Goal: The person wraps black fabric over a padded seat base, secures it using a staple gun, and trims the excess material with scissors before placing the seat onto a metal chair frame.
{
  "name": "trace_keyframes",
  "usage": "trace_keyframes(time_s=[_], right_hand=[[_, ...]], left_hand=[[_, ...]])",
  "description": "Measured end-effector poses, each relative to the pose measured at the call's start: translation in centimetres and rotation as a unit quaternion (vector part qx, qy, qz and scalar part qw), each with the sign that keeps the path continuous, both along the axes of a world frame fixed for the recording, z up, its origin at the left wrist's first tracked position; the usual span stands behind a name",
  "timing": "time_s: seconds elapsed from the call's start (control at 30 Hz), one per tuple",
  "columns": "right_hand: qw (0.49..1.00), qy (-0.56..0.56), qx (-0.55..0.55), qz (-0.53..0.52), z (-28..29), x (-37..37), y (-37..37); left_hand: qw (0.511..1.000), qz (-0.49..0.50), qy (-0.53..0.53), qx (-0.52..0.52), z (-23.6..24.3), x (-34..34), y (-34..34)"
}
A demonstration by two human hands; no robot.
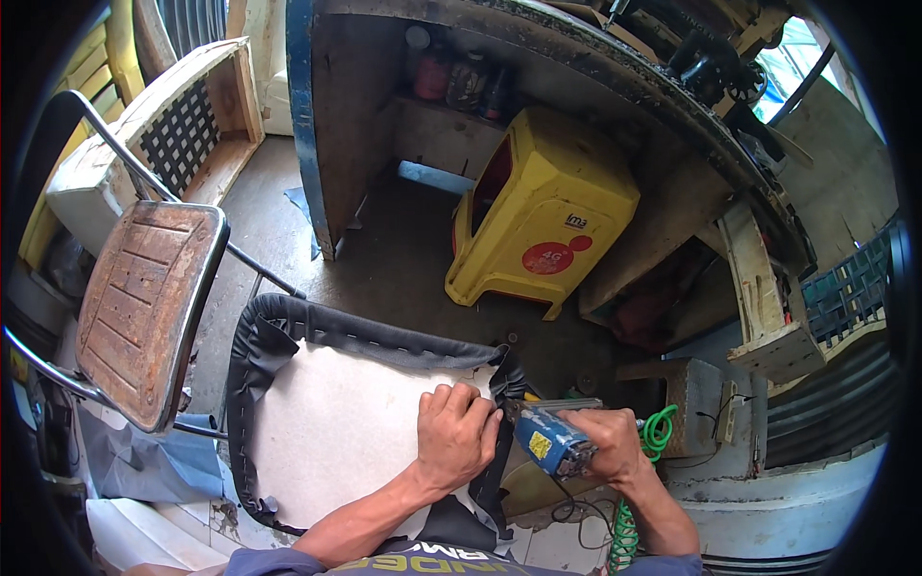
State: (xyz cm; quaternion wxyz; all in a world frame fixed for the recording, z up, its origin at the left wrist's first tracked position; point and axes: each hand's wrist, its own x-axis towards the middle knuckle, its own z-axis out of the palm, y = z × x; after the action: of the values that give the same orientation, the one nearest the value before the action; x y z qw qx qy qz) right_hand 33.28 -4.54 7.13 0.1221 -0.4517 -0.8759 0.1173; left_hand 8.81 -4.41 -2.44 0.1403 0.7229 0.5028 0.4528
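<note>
R hand (612,446) fingers wrap staple gun (565,434) at seat panel (336,422)'s R edge; L hand (455,437) fingers curled, pinch unclear. Prob. stapling black cover (384,342); next shot needs it taut.

Left forearm (370,516) is slanting up and rightward, left hand (455,437) resting knuckles-up, fingers bent, while right forearm (665,518) is leaning up and leftward, right hand (611,444) gripping nearby.

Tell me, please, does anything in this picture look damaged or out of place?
Yes. The chair seat at left looks worn: patchy, stained brown. The workbench's blue edge is chipped, a scrap lying on the floor. Below the left hand, the black cover seems loose over the pale panel, unlike its folded far edge.
</note>
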Motion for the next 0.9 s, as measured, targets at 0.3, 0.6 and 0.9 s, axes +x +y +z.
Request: trace_keyframes(time_s=[0.3,0.6,0.9], right_hand=[[1.000,0.007,-0.025,0.012,0.6,-0.6,-0.4],[0.997,-0.032,-0.072,-0.017,1.2,-1.1,-1.5],[0.976,0.166,-0.063,-0.124,-2.0,1.6,-4.3]], left_hand=[[1.000,-0.019,0.017,0.000,0.1,-0.6,0.4],[0.999,-0.029,0.016,0.004,-0.2,-0.6,0.3],[0.994,0.081,0.054,0.047,2.2,-2.7,1.6]])
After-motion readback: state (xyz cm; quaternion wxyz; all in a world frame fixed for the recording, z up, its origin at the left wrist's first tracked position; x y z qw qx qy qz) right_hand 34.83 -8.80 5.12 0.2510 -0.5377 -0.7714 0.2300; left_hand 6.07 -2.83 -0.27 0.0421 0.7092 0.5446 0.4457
